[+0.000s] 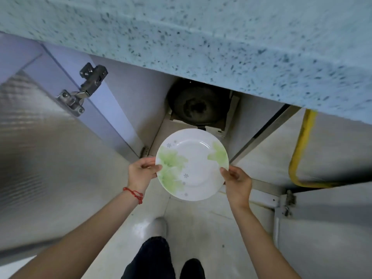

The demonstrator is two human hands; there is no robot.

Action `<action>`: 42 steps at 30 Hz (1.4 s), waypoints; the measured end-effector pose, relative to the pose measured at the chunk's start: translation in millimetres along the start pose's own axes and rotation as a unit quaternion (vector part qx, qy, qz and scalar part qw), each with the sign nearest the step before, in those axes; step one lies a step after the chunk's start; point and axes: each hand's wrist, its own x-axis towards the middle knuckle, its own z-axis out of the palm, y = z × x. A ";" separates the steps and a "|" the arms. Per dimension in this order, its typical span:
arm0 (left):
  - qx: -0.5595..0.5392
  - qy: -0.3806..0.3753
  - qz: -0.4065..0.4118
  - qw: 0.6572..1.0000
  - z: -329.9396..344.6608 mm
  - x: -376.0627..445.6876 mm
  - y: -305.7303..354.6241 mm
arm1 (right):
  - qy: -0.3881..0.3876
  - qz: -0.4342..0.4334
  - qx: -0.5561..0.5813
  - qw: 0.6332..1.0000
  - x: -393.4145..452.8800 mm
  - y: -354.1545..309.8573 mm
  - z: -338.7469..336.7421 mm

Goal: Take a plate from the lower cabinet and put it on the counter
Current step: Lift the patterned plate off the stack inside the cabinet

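Observation:
A white plate (pixel 198 166) with green flower prints is held flat in the air in front of the open lower cabinet (pixel 155 121). My left hand (pixel 141 174) grips its left rim, thumb on top. My right hand (pixel 237 184) grips the right rim. The speckled blue-grey counter (pixel 201 37) runs across the top of the view, above the plate, and its front edge overhangs the cabinet.
A dark wok or pan (pixel 198 105) sits deep inside the cabinet on a cardboard piece. The open cabinet door (pixel 40 148) with a metal hinge (pixel 84 89) stands at left. A yellow hose (pixel 300 150) runs down on the right. My legs and feet (pixel 159 258) are below on the pale floor.

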 end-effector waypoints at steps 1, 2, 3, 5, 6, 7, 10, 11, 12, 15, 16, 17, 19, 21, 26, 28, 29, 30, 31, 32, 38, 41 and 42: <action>0.003 0.000 -0.007 1.000 -2.3 -12.0 5.0 | -0.001 0.007 -0.009 1.000 -9.9 -7.6 -7.0; 0.007 0.001 -0.012 1.000 -5.2 -24.0 10.0 | -0.004 0.013 -0.015 1.000 -20.1 -15.3 -13.7; 0.012 0.003 -0.015 1.000 -8.6 -36.3 14.8 | -0.009 0.017 -0.020 1.000 -30.6 -23.2 -20.3; 0.018 0.005 -0.021 1.000 -16.8 -61.6 25.5 | -0.016 0.022 -0.028 0.999 -51.1 -39.8 -32.3; 0.018 0.006 -0.027 0.999 -21.1 -74.9 31.3 | -0.018 0.028 -0.031 0.999 -61.1 -48.2 -37.8; 0.017 0.009 -0.034 0.999 -25.4 -87.9 37.2 | -0.020 0.036 -0.035 0.999 -70.8 -56.3 -42.9; 0.006 0.018 -0.048 0.999 -37.9 -123.8 56.1 | -0.031 0.055 -0.041 0.997 -97.7 -78.1 -56.8; 0.002 0.021 -0.049 0.999 -41.6 -134.1 63.1 | -0.036 0.060 -0.042 0.997 -105.7 -85.5 -60.6; 0.000 0.024 -0.050 0.998 -45.0 -143.1 70.0 | -0.040 0.063 -0.044 0.996 -113.4 -92.5 -64.3; -0.005 0.028 -0.057 0.998 -54.1 -165.2 86.0 | -0.042 0.064 -0.047 0.996 -133.7 -109.0 -72.2; -0.009 0.030 -0.059 0.998 -57.2 -171.7 90.6 | -0.041 0.068 -0.045 0.996 -140.2 -114.1 -74.0; -0.013 0.033 -0.062 0.997 -60.1 -177.5 95.2 | -0.040 0.071 -0.044 0.996 -146.3 -119.3 -75.1; -0.019 0.042 -0.066 0.997 -66.1 -188.5 104.8 | -0.038 0.076 -0.047 0.995 -157.5 -128.7 -76.6; -0.023 0.048 -0.066 0.996 -72.9 -199.5 114.5 | -0.036 0.076 -0.053 0.995 -169.0 -139.0 -78.3; -0.036 0.047 -0.063 0.996 -90.3 -223.5 141.5 | -0.030 0.060 -0.058 0.996 -195.9 -174.1 -82.5; -0.042 0.044 -0.063 0.996 -97.4 -231.5 153.0 | -0.031 0.050 -0.060 0.996 -205.8 -189.8 -83.3; -0.045 0.044 -0.062 0.996 -101.2 -235.4 158.9 | -0.031 0.043 -0.061 0.997 -210.4 -197.0 -83.6; -0.047 0.044 -0.060 0.996 -104.6 -239.3 165.1 | -0.030 0.037 -0.061 0.997 -215.0 -204.1 -83.9; -0.047 0.043 -0.059 0.996 -108.4 -243.5 171.4 | -0.029 0.032 -0.063 0.997 -219.8 -211.0 -84.3; -0.048 0.041 -0.057 0.996 -112.1 -247.8 177.8 | -0.029 0.028 -0.064 0.997 -224.7 -217.5 -84.5; -0.058 0.041 -0.035 0.997 -133.1 -271.4 213.6 | -0.028 0.005 -0.055 0.998 -252.3 -253.6 -84.1; -0.059 0.043 -0.024 0.997 -142.8 -282.9 229.2 | -0.029 -0.006 -0.049 0.998 -265.8 -271.0 -83.1; -0.064 0.044 -0.023 0.997 -146.2 -286.6 233.7 | -0.030 -0.010 -0.051 0.998 -270.1 -276.6 -82.9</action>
